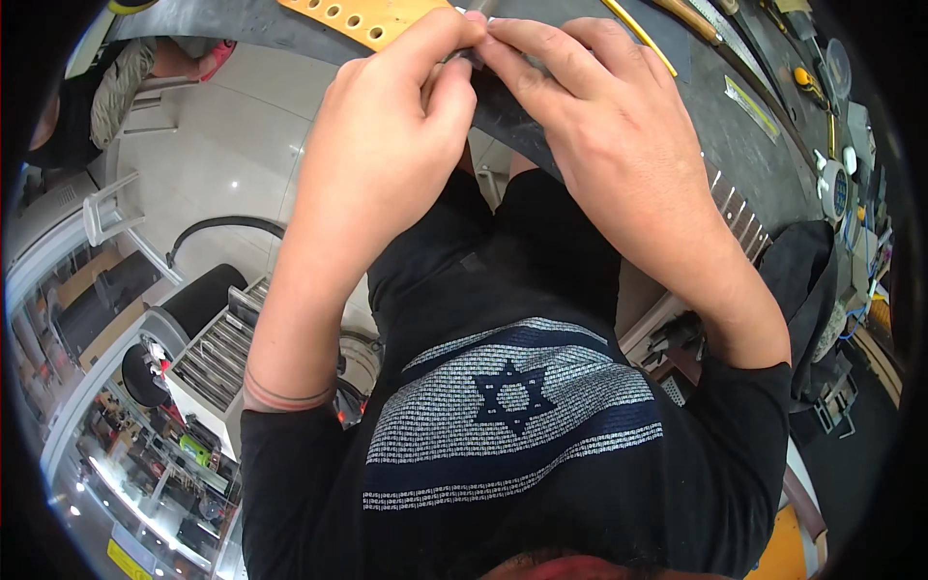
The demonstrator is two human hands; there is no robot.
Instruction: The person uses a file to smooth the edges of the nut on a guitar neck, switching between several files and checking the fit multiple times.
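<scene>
Both my hands meet at the top middle, over the near edge of the dark workbench (527, 121). My left hand (387, 145) has its thumb and forefinger closed in a pinch. My right hand (619, 126) comes in from the other side, its fingertips pressed together against the left ones. Between the fingertips is something small and greyish, mostly hidden, so its kind does not show. Just beyond my left hand lies a yellow wooden guitar headstock (396, 14) with a row of round holes. A thin yellow stick (646, 41) rests past my right hand.
A wooden-handled tool (691, 17) and a long strip lie at the bench's right. A fretted guitar neck (740, 215) shows beside my right forearm. Further right are pliers (810, 85) and cables. Another person's leg (179, 60), a black hose (227, 222) and a drawer unit (208, 362) are at left.
</scene>
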